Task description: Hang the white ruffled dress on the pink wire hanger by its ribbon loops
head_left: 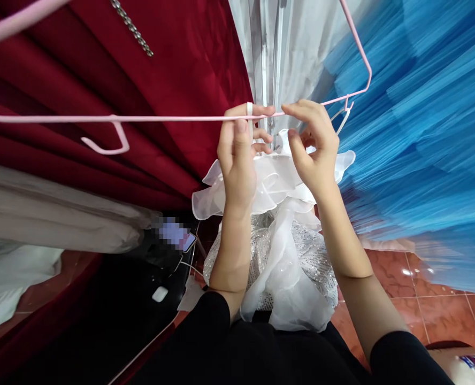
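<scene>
A pink clothes hanger (173,118) spans the view in front of me. My left hand (239,155) is closed on its bottom bar, thumb in front and index finger behind. A white strap (249,115) loops over the bar and that index finger. Just to the right, my right hand (315,141) has its index fingertip at the bar, with thumb and index finger apart. Another white strap (344,122) hangs from the hanger's right hook. Below both hands hangs a white dress (277,256) with organza ruffles and silver sequins, partly hidden by my forearms.
Dark red drapery (173,96) hangs at left, with a metal chain (131,27) before it. Blue tulle (430,133) fills the right. A phone (177,235) and white earbud case (159,293) lie on a black surface at lower left. The floor (434,294) has reddish tiles.
</scene>
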`<state>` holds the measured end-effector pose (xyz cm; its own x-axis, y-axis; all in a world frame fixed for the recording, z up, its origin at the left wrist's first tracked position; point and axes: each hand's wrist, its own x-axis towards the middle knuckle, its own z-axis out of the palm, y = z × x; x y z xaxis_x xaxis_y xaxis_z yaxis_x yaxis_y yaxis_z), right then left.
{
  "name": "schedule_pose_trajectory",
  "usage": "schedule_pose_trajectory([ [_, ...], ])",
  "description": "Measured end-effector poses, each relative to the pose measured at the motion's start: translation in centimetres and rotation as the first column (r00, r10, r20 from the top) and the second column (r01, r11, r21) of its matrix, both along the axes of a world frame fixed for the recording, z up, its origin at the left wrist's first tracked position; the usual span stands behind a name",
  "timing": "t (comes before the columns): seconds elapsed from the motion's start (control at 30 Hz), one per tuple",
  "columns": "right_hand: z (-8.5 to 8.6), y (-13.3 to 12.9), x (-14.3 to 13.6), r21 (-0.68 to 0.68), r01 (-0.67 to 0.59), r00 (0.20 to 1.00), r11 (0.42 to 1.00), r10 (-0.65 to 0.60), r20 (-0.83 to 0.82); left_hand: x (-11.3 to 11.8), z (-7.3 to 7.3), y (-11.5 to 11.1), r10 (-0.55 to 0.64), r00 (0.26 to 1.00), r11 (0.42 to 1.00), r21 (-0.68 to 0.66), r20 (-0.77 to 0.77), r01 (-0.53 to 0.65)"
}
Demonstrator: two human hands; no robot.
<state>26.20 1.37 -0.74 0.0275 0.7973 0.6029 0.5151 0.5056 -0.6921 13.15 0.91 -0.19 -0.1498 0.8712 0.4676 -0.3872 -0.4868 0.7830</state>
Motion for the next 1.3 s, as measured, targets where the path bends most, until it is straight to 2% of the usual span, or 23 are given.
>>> schedule_pose_trajectory([
  [0.07, -0.5, -0.2, 0.3, 0.034, 0.076, 0.997, 0.997, -0.074, -0.035, -0.4, -0.1, 0.6, 0.039, 0.999, 0.999, 0.017, 0.014, -0.04],
  [0.1, -0.9, -0.1, 0.6, 0.073, 0.155, 0.985, 0.985, -0.149, -0.086, -0.6, -0.2, 0.8, 0.051, 0.998, 0.998, 0.024, 0.034, -0.052],
  [0.17, -2.2, 0.5, 1.8, 0.163, 0.372, 0.908, 0.914, -0.322, -0.266, -1.0, -0.2, 1.0, 0.064, 0.996, 0.998, 0.013, 0.064, -0.065],
  [0.23, -3.7, 1.3, 3.4, 0.17, 0.532, 0.79, 0.83, -0.414, -0.453, -1.1, -0.3, 1.1, 0.063, 0.996, 0.998, -0.009, 0.065, -0.063],
  [0.3, -5.0, 1.8, 4.9, 0.065, 0.494, 0.768, 0.867, -0.4, -0.499, -1.1, -0.4, 1.2, 0.067, 0.996, 0.998, -0.025, 0.063, -0.065],
  [0.4, -5.4, 1.5, 6.1, -0.077, 0.3, 0.849, 0.951, -0.303, -0.433, -0.9, -0.5, 1.4, 0.091, 0.993, 0.996, -0.025, 0.072, -0.09],
  [0.5, -4.0, 0.4, 6.1, -0.067, 0.238, 0.869, 0.969, -0.243, -0.431, -1.1, -0.6, 1.7, 0.102, 0.992, 0.995, -0.025, 0.074, -0.101],
  [0.6, -2.1, 0.0, 6.3, -0.043, 0.186, 0.826, 0.982, -0.18, -0.535, -1.7, -0.6, 1.9, 0.082, 0.995, 0.996, -0.025, 0.053, -0.081],
  [0.67, -1.4, 0.4, 7.2, -0.086, 0.14, 0.77, 0.986, -0.163, -0.617, -2.1, -0.5, 2.0, 0.075, 0.997, 0.997, -0.031, 0.036, -0.074],
  [0.73, -1.5, 0.9, 8.4, -0.155, 0.115, 0.669, 0.981, -0.191, -0.718, -2.3, -0.4, 2.0, 0.079, 0.996, 0.996, -0.041, 0.034, -0.078],
  [0.83, -2.5, 0.8, 9.7, -0.222, 0.203, 0.435, 0.954, -0.291, -0.852, -2.4, -0.5, 2.0, 0.044, 0.998, 0.998, -0.041, 0.051, -0.042],
  [0.87, -2.8, 0.3, 9.6, -0.217, 0.247, 0.387, 0.944, -0.302, -0.871, -2.3, -0.6, 2.0, 0.026, 0.998, 0.999, -0.044, 0.061, -0.023],
  [0.9, -2.8, -0.3, 9.2, -0.192, 0.288, 0.373, 0.938, -0.294, -0.88, -2.3, -0.6, 2.1, 0.009, 0.997, 0.999, -0.05, 0.071, -0.006],
  [0.93, -2.7, -1.1, 8.4, -0.145, 0.316, 0.399, 0.938, -0.27, -0.876, -2.2, -0.6, 2.1, 0.0, 0.997, 0.998, -0.056, 0.08, 0.004],
  [1.0, -1.6, -2.9, 6.2, -0.028, 0.29, 0.533, 0.957, -0.185, -0.826, -2.0, -0.5, 2.2, 0.004, 0.996, 0.997, -0.072, 0.086, 0.002],
  [1.07, 0.1, -4.2, 3.7, 0.065, 0.211, 0.703, 0.975, -0.105, -0.703, -1.7, -0.3, 2.3, 0.025, 0.996, 0.996, -0.085, 0.091, -0.017],
  [1.13, 1.8, -4.6, 1.5, 0.112, 0.106, 0.815, 0.988, -0.022, -0.579, -1.6, 0.0, 2.3, 0.042, 0.994, 0.995, -0.091, 0.102, -0.033],
  [1.2, 2.8, -3.9, 0.2, 0.087, -0.038, 0.902, 0.996, 0.071, -0.427, -1.5, 0.1, 2.4, 0.027, 0.993, 0.995, -0.094, 0.112, -0.017],
  [1.3, 2.4, -1.7, -0.1, -0.057, -0.153, 0.971, 0.987, 0.139, -0.195, -1.8, 0.0, 2.7, -0.019, 0.994, 0.993, -0.112, 0.111, 0.031],
])
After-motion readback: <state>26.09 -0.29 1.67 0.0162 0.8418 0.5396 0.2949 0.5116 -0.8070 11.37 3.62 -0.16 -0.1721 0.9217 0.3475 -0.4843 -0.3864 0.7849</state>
